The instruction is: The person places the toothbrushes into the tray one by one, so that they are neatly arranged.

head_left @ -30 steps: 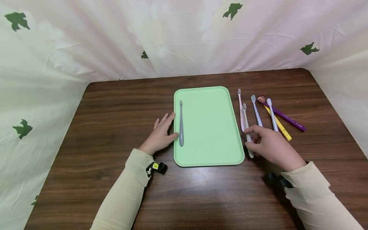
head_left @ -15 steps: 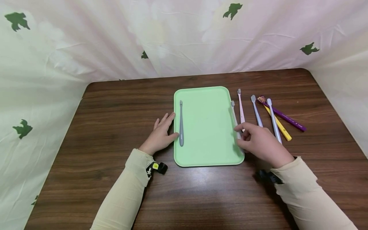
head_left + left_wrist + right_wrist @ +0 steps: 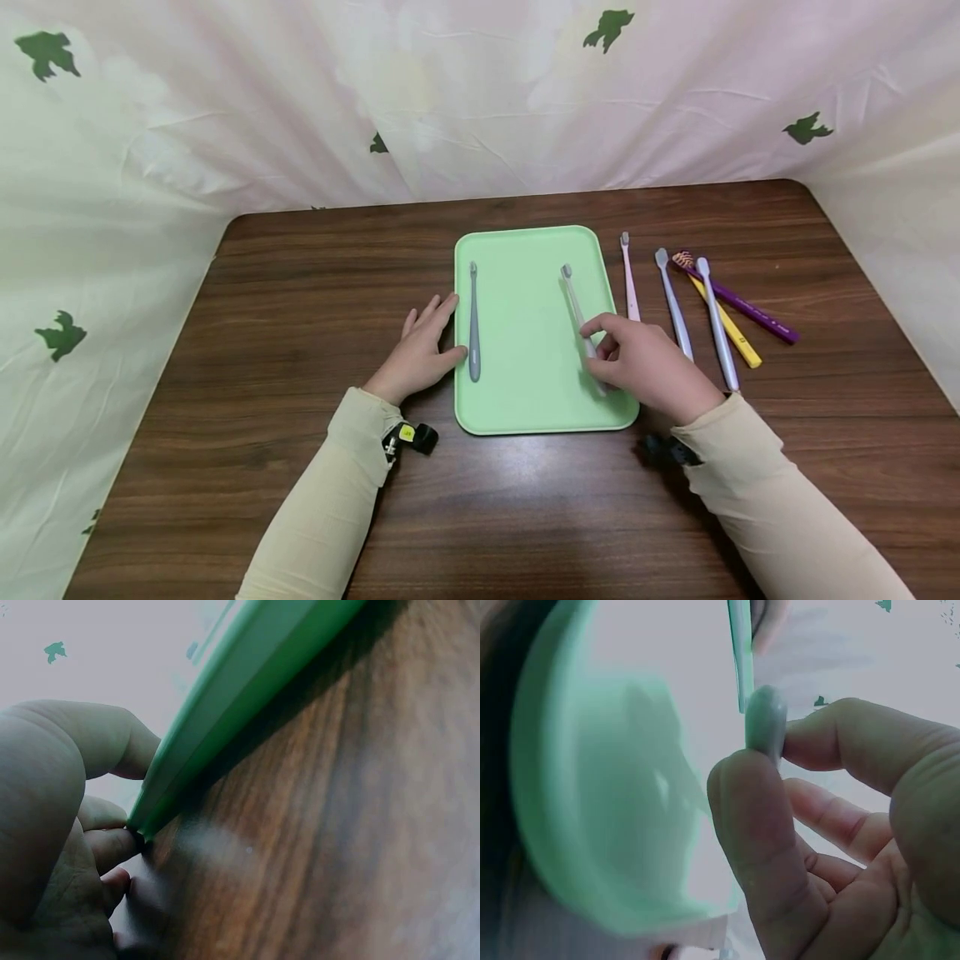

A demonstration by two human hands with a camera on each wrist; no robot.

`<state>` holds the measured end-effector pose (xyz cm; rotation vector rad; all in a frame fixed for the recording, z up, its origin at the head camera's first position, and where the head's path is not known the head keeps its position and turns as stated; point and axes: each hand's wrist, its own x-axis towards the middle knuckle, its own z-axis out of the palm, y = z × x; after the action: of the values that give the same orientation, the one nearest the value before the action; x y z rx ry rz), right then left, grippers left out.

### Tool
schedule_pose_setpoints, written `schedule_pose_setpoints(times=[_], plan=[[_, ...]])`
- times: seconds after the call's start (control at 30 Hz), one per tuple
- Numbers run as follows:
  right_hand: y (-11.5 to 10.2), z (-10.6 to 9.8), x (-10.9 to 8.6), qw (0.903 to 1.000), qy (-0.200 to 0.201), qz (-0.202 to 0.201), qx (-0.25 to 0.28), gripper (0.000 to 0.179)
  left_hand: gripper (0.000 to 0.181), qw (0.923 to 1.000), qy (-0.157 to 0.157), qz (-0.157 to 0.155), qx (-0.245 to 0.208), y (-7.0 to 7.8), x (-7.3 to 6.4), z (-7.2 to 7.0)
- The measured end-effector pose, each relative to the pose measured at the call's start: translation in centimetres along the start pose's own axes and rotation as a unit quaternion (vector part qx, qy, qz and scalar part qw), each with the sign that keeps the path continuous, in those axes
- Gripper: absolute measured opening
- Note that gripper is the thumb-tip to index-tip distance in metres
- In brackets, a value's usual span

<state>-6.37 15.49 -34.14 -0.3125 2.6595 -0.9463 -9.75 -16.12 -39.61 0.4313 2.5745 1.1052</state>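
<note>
My right hand (image 3: 648, 362) pinches a pale grey toothbrush (image 3: 573, 300) by its handle over the right half of the light green tray (image 3: 525, 408). Its head points away from me. In the right wrist view the handle end (image 3: 765, 724) shows between thumb and fingers, with the tray's curved rim (image 3: 536, 825) beneath. A darker grey toothbrush (image 3: 474, 337) lies lengthwise along the tray's left side. Beside it, my left hand (image 3: 416, 354) rests against the left rim, fingers extended. From the left wrist, the thumb (image 3: 135, 750) touches the tray's edge (image 3: 217, 697).
Right of the tray lie a pink toothbrush (image 3: 629, 283), two light blue toothbrushes, one nearer (image 3: 672, 300) and one farther right (image 3: 716, 321), a yellow one (image 3: 738, 337) and a purple one (image 3: 757, 315) that crosses it. A printed curtain (image 3: 480, 100) surrounds the dark wooden table (image 3: 315, 292).
The right hand has carried the pale grey toothbrush leftward, from the table beside the pink one to above the tray. The left hand has stayed in place.
</note>
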Motion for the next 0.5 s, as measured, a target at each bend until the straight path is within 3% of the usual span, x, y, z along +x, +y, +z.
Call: schedule_pose_setpoints(times=[0.27,0.5], plan=[[-0.7,1.0,1.5,0.9998,-0.004,-0.017,-0.002,0.028,0.079,1.0000,0.000,0.003,0.000,0.0,-0.1,-0.1],[-1.4,1.6,2.3,0.9996,-0.027,-0.009,-0.004,0.028,0.079,1.0000,0.000,0.004,0.002,-0.1,0.0,0.0]])
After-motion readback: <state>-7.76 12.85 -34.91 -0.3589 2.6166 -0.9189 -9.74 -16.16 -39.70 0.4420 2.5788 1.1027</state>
